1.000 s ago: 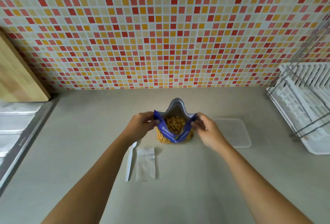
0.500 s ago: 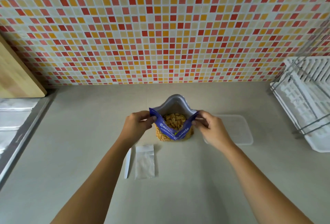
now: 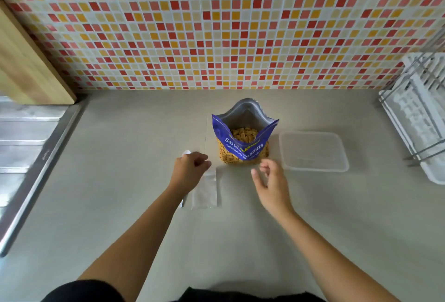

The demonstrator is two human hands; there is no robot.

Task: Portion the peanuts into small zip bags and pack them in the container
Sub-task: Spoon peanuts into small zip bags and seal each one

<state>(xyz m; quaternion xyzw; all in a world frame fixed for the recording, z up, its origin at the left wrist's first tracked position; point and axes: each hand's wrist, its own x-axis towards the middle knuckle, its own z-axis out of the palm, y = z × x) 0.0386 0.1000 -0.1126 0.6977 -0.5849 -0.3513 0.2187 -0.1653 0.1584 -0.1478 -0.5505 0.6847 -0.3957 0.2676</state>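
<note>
The blue peanut bag (image 3: 243, 150) stands upright (mouth gaping, nuts showing). Front-left of it, the left hand (image 3: 190, 171), loosely curled and empty, hangs over a clear zip bag (image 3: 206, 193) and white spoon (image 3: 186, 153). The right hand (image 3: 272, 181), half-open and empty, hovers just before it. The clear container (image 3: 313, 152) sits beside it, right.

One wide-angle view from the person's head looks forward and down at the pale grey surface (image 3: 120, 181), facing the red-and-orange mosaic-tiled wall (image 3: 216, 24), with the open blue peanut pouch (image 3: 243, 150) mid-frame, within arm's reach.
</note>
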